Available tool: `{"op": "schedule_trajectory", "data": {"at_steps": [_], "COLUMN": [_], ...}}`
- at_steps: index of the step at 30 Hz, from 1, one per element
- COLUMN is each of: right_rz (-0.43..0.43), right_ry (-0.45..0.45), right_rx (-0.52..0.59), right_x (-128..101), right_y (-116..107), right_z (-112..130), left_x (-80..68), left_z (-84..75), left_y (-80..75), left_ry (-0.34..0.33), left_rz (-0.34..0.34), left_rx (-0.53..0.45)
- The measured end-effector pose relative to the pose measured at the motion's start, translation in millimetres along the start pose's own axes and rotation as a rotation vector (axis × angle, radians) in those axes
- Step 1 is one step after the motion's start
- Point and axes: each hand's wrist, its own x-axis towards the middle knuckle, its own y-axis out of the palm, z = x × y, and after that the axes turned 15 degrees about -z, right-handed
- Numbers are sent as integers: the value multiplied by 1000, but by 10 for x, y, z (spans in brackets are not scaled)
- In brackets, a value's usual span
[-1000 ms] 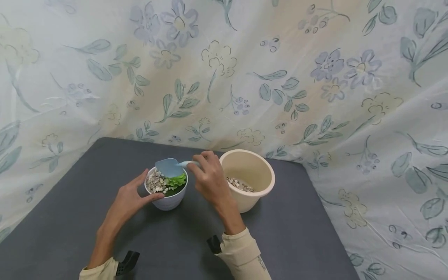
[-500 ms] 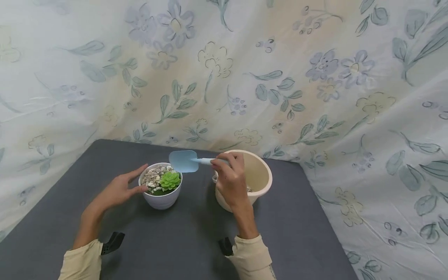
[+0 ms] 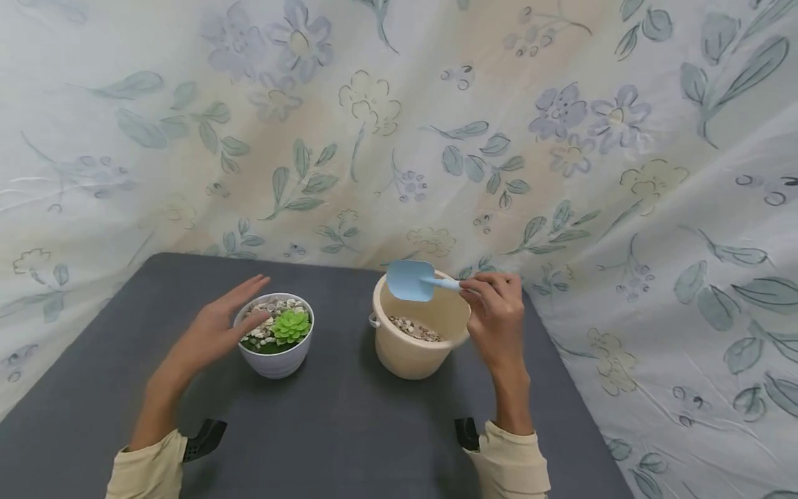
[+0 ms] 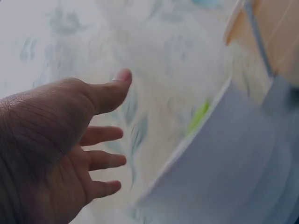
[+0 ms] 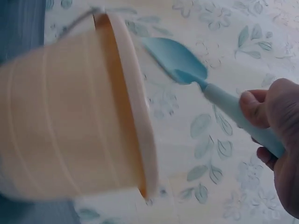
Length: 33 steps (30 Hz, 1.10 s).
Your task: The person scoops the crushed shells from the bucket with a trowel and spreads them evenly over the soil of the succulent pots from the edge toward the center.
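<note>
Floral cloth (image 3: 561,138) hangs behind a grey table (image 3: 349,430). On it stands a cream bucket (image 3: 411,353) with pebbles at its bottom, and well to its left a white pot (image 3: 274,360) holding a succulent (image 3: 290,326) and pebbles. Right hand (image 3: 499,322) grips a blue scoop (image 3: 409,280) above the bucket's rim. Left hand (image 3: 215,329), fingers spread and slack, rests against the pot's rim.

The right hand (image 3: 497,312) holds a blue scoop (image 3: 419,281) over the cream bucket (image 3: 414,353), which has small stones inside. The left hand (image 3: 215,326) rests flat beside the white pot (image 3: 274,359) holding a green plant (image 3: 290,326).
</note>
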Motion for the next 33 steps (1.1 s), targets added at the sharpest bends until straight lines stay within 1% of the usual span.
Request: {"op": "schedule_trajectory", "data": {"at_steps": [2,5,7,9,13,16,18,21,23,26,29,33], "right_rz": [47,127,173,222,320,384,419,472,529,658,786,872], "right_ry": [-7,-39,-60,-75,-81,-76,-77,-78,-66,-68,-98,-121], "right_rx": [-36,-90,-131,-175,-255,-294,-317,-348,-397,-491,-560,-588], "right_x": [30,77,101,118,136,146,150,161,172,194,207,179], "right_y": [-95,-150,-149,-136,-83,-32,3,97,168,286,405,509], "right_z": [-70,-130,-149,-161,-184,-217,-249,-275,-285,-269,-243,-227], "left_x": [59,152,214,274,362,398,417,435,448,448,432,419], "left_z": [-136,-310,-414,-512,-685,-782,-843,-884,-903,-914,-922,-947], "left_y": [128,310,424,540,773,943,1047,1178,1256,1347,1388,1405], "left_ry": [74,163,192,205,208,223,223,189,165,137,120,108], "left_rz": [-53,-92,-92,-75,-8,22,30,43,66,107,119,108], "left_rx": [-5,-26,-48,-69,-93,-93,-86,-62,-36,1,22,28]}}
